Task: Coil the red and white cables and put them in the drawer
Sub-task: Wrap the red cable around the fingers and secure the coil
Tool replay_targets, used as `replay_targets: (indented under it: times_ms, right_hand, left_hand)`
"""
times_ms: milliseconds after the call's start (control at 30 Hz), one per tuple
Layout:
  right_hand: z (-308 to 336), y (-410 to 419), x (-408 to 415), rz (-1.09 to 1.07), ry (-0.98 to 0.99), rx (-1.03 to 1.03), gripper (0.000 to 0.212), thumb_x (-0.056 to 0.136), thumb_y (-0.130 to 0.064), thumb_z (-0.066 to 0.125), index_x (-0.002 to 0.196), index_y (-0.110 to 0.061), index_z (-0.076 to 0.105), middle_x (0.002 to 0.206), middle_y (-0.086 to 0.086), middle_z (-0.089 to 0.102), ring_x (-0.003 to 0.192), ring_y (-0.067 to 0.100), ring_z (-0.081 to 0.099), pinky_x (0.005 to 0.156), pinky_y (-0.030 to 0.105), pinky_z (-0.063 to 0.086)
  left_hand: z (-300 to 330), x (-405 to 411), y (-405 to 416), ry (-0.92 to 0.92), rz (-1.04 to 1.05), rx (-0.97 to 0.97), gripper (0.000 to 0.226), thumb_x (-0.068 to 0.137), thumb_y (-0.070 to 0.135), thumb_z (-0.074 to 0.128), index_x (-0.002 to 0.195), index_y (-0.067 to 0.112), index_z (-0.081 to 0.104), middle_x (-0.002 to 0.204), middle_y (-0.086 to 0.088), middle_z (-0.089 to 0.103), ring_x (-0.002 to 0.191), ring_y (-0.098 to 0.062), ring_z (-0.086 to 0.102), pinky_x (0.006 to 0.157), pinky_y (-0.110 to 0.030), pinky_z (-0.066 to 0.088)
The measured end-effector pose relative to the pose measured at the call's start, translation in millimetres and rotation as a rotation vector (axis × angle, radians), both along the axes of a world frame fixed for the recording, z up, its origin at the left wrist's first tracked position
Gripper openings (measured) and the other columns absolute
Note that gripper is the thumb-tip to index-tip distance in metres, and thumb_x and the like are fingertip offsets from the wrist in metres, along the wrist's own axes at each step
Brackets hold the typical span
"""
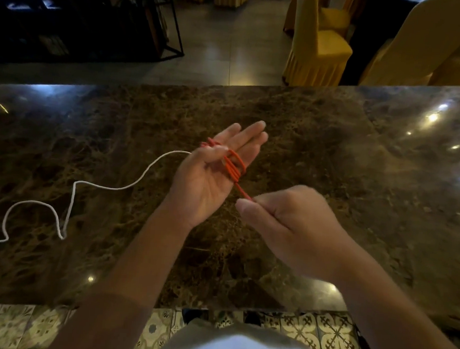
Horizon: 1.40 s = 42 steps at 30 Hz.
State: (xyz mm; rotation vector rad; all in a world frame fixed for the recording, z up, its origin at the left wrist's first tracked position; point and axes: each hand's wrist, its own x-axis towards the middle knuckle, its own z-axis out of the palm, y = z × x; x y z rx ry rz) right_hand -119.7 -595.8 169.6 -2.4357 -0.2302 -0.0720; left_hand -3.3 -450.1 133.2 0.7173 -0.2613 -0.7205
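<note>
Red cable [233,167] was looped several times around the straight fingers of the left hand [209,178], which was held palm up above the marble counter [321,142], its thumb lying across the loops and pressing them to the fingers. From the lower end of those loops a short tail of the red cable ran down to the right hand [288,222], just beside the left palm, where thumb and curled forefinger pinched it tight. White cable [72,198] lay loose and uncoiled on the counter, trailing away from the back of the left hand in slack bends toward the near left edge; whether its far end touched that hand could not be told. Beyond the counter stood chairs in yellow covers [317,44].
</note>
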Motion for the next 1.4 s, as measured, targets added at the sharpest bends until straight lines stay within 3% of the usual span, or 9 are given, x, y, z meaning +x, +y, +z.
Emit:
replay_targets:
  times_ms: [100, 233, 433, 700, 867, 1100, 1233, 1300, 1400]
  right_hand:
    - [13, -10, 8, -0.004, -0.113, -0.153, 0.05, 0.103, -0.048, 0.037, 0.06, -0.027, 0.05, 0.048, -0.012, 0.039, 0.039, 0.007, 0.039, 0.046, 0.026, 0.029]
    - [17, -25, 16, -0.015, -0.188, 0.187, 0.028, 0.102, -0.036, 0.059, 0.091, -0.019, 0.078, 0.066, -0.012, 0.065, 0.054, 0.009, 0.061, 0.049, 0.029, 0.048]
    - [5, -12, 22, -0.348, -0.231, 0.442, 0.024, 0.093, -0.026, 0.077, 0.072, -0.016, 0.074, 0.06, -0.009, 0.068, 0.053, 0.008, 0.066, 0.05, 0.018, 0.046]
    - [-4, 2, 16, -0.55, -0.355, 0.347, 0.018, 0.091, -0.032, 0.08, 0.102, -0.02, 0.073, 0.085, -0.013, 0.07, 0.073, 0.002, 0.066, 0.065, 0.013, 0.051]
    - [1, -9, 13, -0.416, -0.459, 0.01, 0.024, 0.098, -0.026, 0.066, 0.117, -0.017, 0.076, 0.091, -0.001, 0.07, 0.071, 0.015, 0.065, 0.062, 0.04, 0.058]
    - [20, -20, 10, -0.189, -0.388, -0.285, 0.029, 0.099, -0.022, 0.055, 0.114, -0.023, 0.079, 0.094, 0.003, 0.069, 0.068, 0.024, 0.068, 0.059, 0.038, 0.058]
    - [27, -31, 19, 0.095, -0.234, -0.209, 0.031, 0.096, -0.013, 0.061, 0.118, -0.029, 0.077, 0.111, 0.0, 0.072, 0.094, 0.022, 0.072, 0.078, 0.044, 0.061]
    - [26, -31, 23, 0.111, -0.241, -0.133, 0.03, 0.093, -0.009, 0.068, 0.116, -0.026, 0.078, 0.111, -0.002, 0.074, 0.099, 0.018, 0.071, 0.084, 0.042, 0.06]
    - [22, -24, 25, 0.029, -0.211, 0.033, 0.029, 0.093, -0.01, 0.073, 0.118, -0.025, 0.076, 0.108, -0.01, 0.074, 0.101, 0.007, 0.069, 0.09, 0.034, 0.058]
  left_hand:
    - [-10, -21, -8, -0.051, -0.08, 0.03, 0.067, 0.097, 0.011, 0.042, 0.159, 0.001, 0.021, 0.159, -0.028, 0.038, 0.151, -0.038, 0.036, 0.126, -0.046, 0.025]
    - [-5, -38, -3, 0.052, -0.227, -0.137, 0.079, 0.089, 0.019, 0.063, 0.158, 0.002, 0.029, 0.15, -0.023, 0.052, 0.139, -0.031, 0.051, 0.12, -0.038, 0.035]
    - [11, -47, -7, 0.041, -0.171, -0.231, 0.081, 0.09, 0.018, 0.059, 0.161, 0.003, 0.022, 0.165, -0.028, 0.026, 0.152, -0.037, 0.029, 0.127, -0.042, 0.022]
    - [10, -55, -11, 0.088, -0.086, -0.217, 0.079, 0.092, 0.015, 0.06, 0.161, 0.005, 0.025, 0.165, -0.023, 0.03, 0.154, -0.033, 0.031, 0.125, -0.038, 0.029]
    - [16, -49, -6, 0.045, -0.068, -0.171, 0.079, 0.094, 0.02, 0.058, 0.161, 0.004, 0.02, 0.167, -0.021, 0.026, 0.156, -0.032, 0.025, 0.128, -0.041, 0.021]
    - [17, -43, -3, 0.059, -0.031, -0.093, 0.073, 0.096, 0.025, 0.05, 0.16, 0.002, 0.024, 0.163, -0.023, 0.035, 0.152, -0.035, 0.034, 0.129, -0.046, 0.016]
    - [17, -45, -1, 0.093, -0.134, -0.113, 0.077, 0.094, 0.023, 0.059, 0.159, -0.001, 0.024, 0.163, -0.021, 0.036, 0.15, -0.028, 0.04, 0.125, -0.037, 0.027]
    - [16, -45, -1, 0.095, -0.128, -0.125, 0.073, 0.097, 0.021, 0.054, 0.159, 0.0, 0.023, 0.164, -0.023, 0.032, 0.154, -0.03, 0.031, 0.128, -0.038, 0.02]
    - [14, -46, -2, 0.132, -0.106, -0.123, 0.061, 0.097, 0.021, 0.052, 0.152, -0.002, 0.039, 0.153, -0.022, 0.049, 0.145, -0.029, 0.045, 0.124, -0.038, 0.028]
